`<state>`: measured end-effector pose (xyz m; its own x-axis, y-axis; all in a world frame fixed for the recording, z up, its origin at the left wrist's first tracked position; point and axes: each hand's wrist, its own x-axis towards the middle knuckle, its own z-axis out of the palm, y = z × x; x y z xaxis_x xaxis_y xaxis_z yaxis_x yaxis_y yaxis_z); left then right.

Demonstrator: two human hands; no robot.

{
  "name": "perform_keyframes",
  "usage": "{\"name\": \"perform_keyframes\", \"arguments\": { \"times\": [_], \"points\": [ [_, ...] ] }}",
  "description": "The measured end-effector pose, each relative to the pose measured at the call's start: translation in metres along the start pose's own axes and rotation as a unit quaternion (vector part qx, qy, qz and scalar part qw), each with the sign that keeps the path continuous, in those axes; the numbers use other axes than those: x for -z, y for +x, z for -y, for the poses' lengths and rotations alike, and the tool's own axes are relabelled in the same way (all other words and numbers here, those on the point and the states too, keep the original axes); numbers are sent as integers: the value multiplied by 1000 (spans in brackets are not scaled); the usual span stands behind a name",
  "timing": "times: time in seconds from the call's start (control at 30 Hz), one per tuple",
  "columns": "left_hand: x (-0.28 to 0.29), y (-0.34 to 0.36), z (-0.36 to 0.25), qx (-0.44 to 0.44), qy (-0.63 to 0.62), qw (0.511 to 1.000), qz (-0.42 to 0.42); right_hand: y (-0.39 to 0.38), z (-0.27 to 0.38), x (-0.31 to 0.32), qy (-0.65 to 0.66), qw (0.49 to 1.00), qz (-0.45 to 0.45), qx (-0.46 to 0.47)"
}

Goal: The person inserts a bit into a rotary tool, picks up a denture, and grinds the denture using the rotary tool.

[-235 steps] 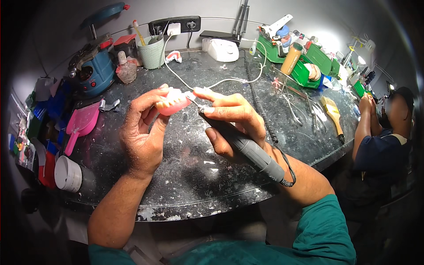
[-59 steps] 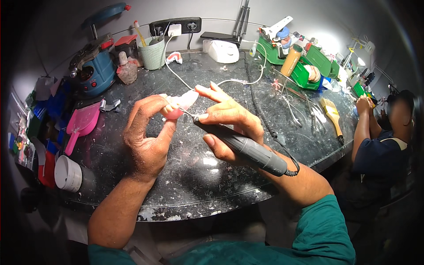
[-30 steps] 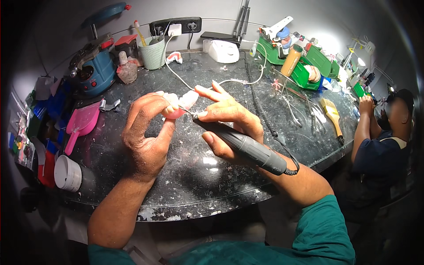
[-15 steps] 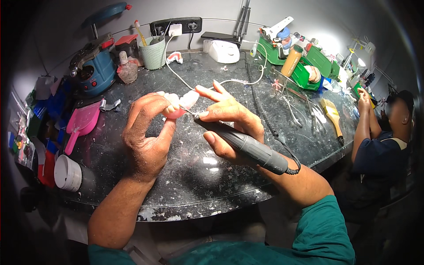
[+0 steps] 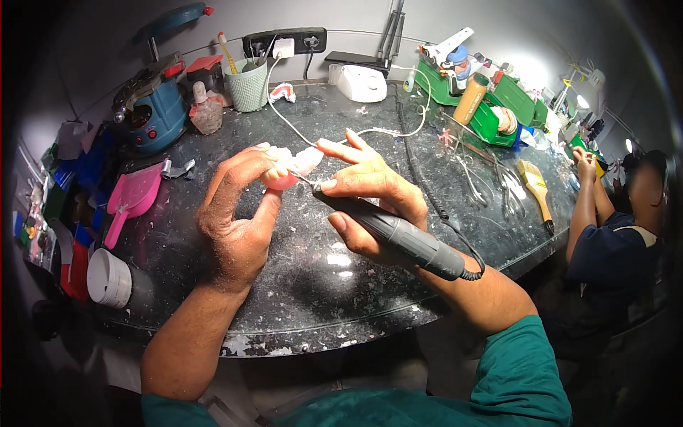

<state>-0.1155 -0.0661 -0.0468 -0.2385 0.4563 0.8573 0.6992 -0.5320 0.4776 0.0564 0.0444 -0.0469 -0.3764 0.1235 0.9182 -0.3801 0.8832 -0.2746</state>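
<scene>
Between the fingers and thumb of my left hand (image 5: 238, 210) is a pink denture (image 5: 284, 178) with pale teeth. My right hand (image 5: 384, 199) grips a black rotary handpiece (image 5: 398, 238) like a pen, its thin metal bit pointing up and left at the denture. The bit's end meets the denture near its teeth; whether it touches cannot be told. The outer fingers of my right hand stretch toward the denture's right side. A coiled black cord (image 5: 455, 226) runs from the handpiece's rear. Fine dust coats my left hand.
Left on the dark, dusty bench (image 5: 306, 306) are a pink dustpan (image 5: 135, 192), a white tub (image 5: 109, 279) and a blue machine (image 5: 153, 117). A white control box (image 5: 361, 84) stands at the back. A brush (image 5: 535, 188) and green bins (image 5: 491, 121) lie right, near a seated person (image 5: 612, 242).
My hands, the denture and the handpiece keep nearly the same place. At the far right, the other person's hands have shifted slightly.
</scene>
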Motion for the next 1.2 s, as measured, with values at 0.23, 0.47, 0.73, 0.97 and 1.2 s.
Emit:
{"name": "perform_keyframes", "arguments": {
  "times": [0.23,0.47,0.73,0.97,1.2],
  "points": [
    [6,-3,7,-13,3,999,49,2,3,3,-16,1000,20,7],
    [5,-4,7,-4,1,999,49,1,2,2,-12,1000,11,-8],
    [5,-3,6,-6,9,999,48,0,3,2,-10,1000,19,-12],
    [5,-4,7,-11,11,999,50,0,4,2,-5,1000,16,-22],
    [3,-4,5,-6,1,999,53,0,3,2,6,1000,19,-21]
  ]
}}
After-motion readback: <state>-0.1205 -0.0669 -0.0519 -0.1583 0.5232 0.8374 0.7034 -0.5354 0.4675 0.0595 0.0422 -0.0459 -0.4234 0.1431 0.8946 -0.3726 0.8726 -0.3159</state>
